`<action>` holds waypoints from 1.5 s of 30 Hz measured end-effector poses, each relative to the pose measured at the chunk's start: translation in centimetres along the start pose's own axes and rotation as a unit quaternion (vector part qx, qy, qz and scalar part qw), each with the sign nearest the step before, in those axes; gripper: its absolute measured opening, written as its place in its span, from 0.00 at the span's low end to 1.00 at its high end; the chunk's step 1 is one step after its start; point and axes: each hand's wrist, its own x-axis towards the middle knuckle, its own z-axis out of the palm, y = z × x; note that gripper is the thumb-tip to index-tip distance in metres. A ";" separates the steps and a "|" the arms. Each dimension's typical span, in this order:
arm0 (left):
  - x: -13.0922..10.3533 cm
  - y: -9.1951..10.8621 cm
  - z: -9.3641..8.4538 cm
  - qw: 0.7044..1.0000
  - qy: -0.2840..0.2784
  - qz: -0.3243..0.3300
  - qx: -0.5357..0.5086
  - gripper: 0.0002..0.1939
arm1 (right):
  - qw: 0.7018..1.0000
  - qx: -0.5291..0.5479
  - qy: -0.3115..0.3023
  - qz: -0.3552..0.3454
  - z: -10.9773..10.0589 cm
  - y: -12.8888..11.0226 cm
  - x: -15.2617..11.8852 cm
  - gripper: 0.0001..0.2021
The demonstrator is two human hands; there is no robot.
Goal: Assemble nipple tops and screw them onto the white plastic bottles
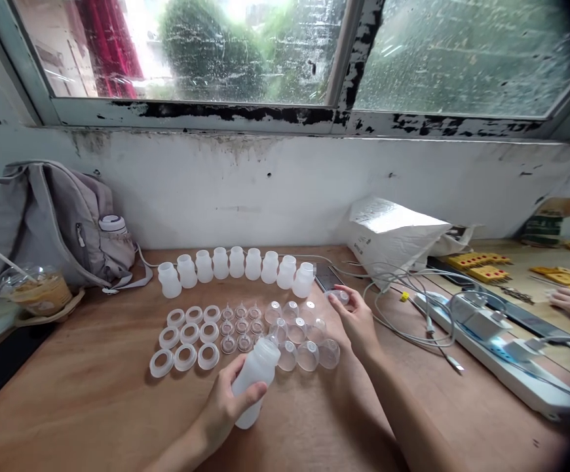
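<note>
A frosted bottle [256, 380] leans, neck away and to the right, over the near middle of the table [93, 393]; whether its base touches the wood I cannot tell. The left hand [228, 396] wraps it, thumb across the near face, fingers curled behind the far side. The right hand [356, 318] has thumb and fingers drawn together around a small clear piece [339, 297], just beside a phone [327, 278]. Beyond the bottle lie white rings [162, 362], clear nipples [244, 343] and clear domes [308, 356]. Nine more bottles [236, 262] stand in an arc toward the table's far edge.
</note>
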 end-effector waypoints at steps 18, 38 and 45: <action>0.1 0.2 -0.1 1.000 -0.022 -0.017 0.001 0.21 | 0.991 -0.131 0.021 -0.030 0.4 -0.6 -0.3 0.17; -0.8 0.6 0.4 0.997 -0.054 0.001 0.061 0.15 | 0.950 0.067 -0.301 -0.049 3.5 -7.5 -12.1 0.17; -0.7 0.5 0.3 0.970 -0.140 -0.148 -0.135 0.21 | 0.932 0.132 -0.336 -0.022 3.4 -8.2 -12.1 0.17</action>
